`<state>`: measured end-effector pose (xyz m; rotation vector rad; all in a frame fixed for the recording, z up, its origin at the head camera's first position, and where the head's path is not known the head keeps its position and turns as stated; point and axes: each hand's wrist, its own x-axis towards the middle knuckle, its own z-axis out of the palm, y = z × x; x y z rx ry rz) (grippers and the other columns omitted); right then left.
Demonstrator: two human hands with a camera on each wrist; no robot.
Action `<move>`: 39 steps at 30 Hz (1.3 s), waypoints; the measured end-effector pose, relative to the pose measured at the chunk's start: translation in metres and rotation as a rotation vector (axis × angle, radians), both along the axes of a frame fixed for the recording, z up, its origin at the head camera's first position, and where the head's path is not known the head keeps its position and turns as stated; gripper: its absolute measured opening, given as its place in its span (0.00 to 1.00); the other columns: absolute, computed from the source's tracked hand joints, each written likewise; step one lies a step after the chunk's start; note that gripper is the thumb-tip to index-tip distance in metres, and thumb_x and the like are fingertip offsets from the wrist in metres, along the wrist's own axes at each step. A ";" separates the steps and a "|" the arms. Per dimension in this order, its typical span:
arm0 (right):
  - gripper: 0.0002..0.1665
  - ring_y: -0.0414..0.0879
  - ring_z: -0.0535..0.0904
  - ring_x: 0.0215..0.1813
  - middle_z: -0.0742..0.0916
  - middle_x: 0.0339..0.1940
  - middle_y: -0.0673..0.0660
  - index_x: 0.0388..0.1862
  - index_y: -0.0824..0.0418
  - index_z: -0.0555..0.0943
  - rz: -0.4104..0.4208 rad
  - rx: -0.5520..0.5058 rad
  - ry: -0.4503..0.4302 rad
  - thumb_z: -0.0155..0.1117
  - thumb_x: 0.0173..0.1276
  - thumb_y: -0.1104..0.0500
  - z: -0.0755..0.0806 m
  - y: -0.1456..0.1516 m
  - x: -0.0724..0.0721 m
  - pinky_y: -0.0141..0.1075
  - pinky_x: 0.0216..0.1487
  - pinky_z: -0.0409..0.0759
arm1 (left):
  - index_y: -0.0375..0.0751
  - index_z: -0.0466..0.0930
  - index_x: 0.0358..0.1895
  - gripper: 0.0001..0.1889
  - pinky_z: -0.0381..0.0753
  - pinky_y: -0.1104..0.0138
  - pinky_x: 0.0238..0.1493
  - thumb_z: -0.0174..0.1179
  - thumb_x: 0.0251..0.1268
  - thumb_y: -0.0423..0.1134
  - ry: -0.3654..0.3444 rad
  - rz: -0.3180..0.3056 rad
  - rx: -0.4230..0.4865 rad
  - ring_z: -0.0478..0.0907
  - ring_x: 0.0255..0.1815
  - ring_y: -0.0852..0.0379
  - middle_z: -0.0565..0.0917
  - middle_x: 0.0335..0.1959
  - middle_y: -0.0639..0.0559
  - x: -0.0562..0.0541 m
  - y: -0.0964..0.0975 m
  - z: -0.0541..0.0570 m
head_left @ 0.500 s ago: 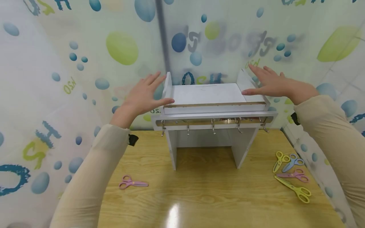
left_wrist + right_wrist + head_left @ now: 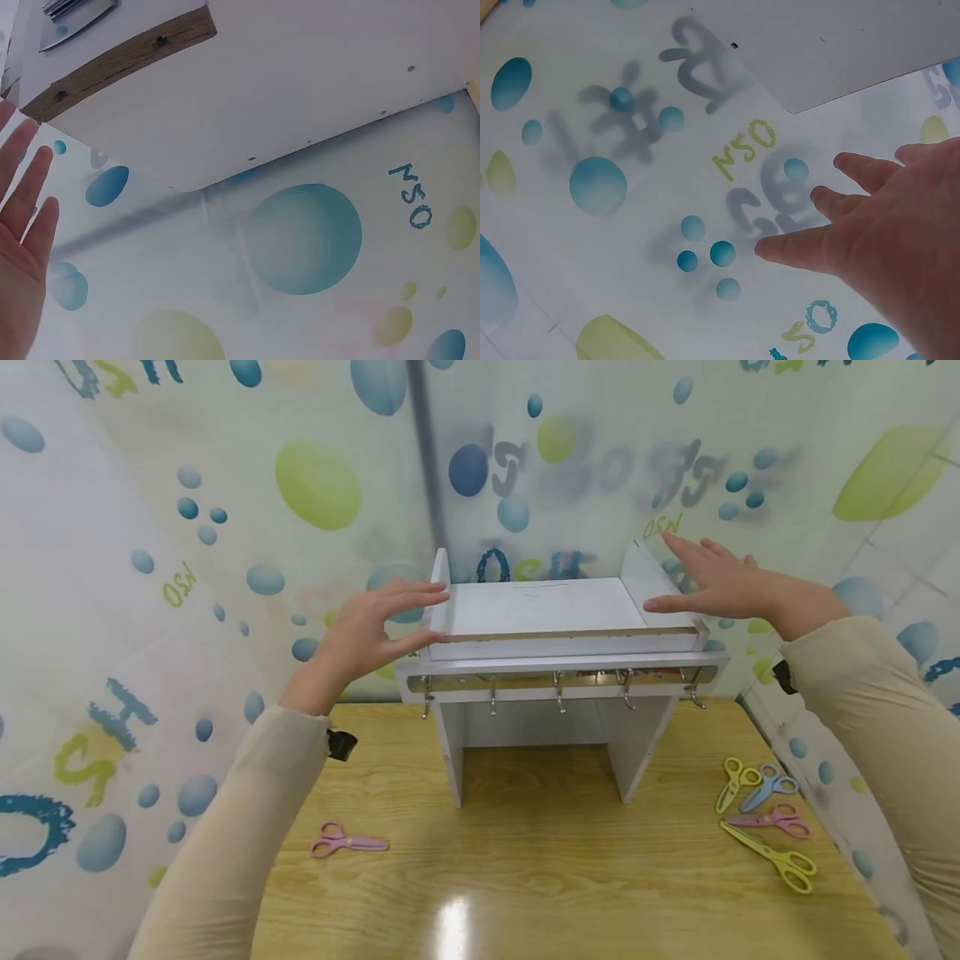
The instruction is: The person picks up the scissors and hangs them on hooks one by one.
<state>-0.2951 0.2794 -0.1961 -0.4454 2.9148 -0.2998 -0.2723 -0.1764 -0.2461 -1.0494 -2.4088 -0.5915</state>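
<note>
A white wooden shelf unit (image 2: 555, 647) stands upright at the back of the table, with a row of metal hooks (image 2: 558, 692) along its front rail. My left hand (image 2: 367, 627) is at the shelf's upper left side, thumb and fingers spread apart, fingertips right at the side panel's edge. On the other side, my right hand (image 2: 723, 581) is raised with spread fingers by the upper right side panel (image 2: 645, 581). Neither hand grips anything. The left wrist view shows the left fingers (image 2: 30, 180) beside the unit's brown unfinished edge (image 2: 127, 64).
Pink scissors (image 2: 348, 842) lie on the wooden table (image 2: 525, 877) at the left. Several more scissors lie at the right: yellow scissors (image 2: 772, 857), pink scissors (image 2: 776, 821) and blue scissors (image 2: 767, 787) among them. A patterned curtain (image 2: 315, 410) hangs close behind the unit.
My left hand has turned and lowered slightly, its fingers now pointing more to the right toward the side panel. My right hand has shifted slightly right. The shelf unit stays in place.
</note>
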 end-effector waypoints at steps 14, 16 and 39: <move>0.64 0.71 0.24 0.80 0.32 0.82 0.63 0.79 0.48 0.20 -0.012 -0.005 -0.005 0.50 0.68 0.26 -0.005 0.006 0.004 0.82 0.64 0.28 | 0.44 0.89 0.48 0.15 0.75 0.77 0.63 0.72 0.56 0.29 -0.035 -0.228 0.192 0.85 0.56 0.50 0.89 0.49 0.47 0.005 -0.003 -0.028; 0.64 0.71 0.24 0.80 0.33 0.82 0.64 0.79 0.48 0.20 -0.017 -0.008 -0.004 0.50 0.68 0.26 -0.006 0.008 0.005 0.82 0.64 0.28 | 0.43 0.89 0.48 0.16 0.75 0.77 0.64 0.72 0.56 0.28 -0.027 -0.234 0.222 0.85 0.57 0.50 0.89 0.50 0.46 0.004 -0.002 -0.033; 0.57 0.73 0.32 0.81 0.37 0.83 0.67 0.81 0.54 0.25 0.062 -0.175 0.024 0.53 0.76 0.40 -0.023 0.038 0.010 0.75 0.72 0.40 | 0.37 0.87 0.50 0.18 0.79 0.78 0.56 0.70 0.55 0.23 -0.069 -0.274 0.398 0.80 0.64 0.46 0.87 0.54 0.42 0.005 0.001 -0.048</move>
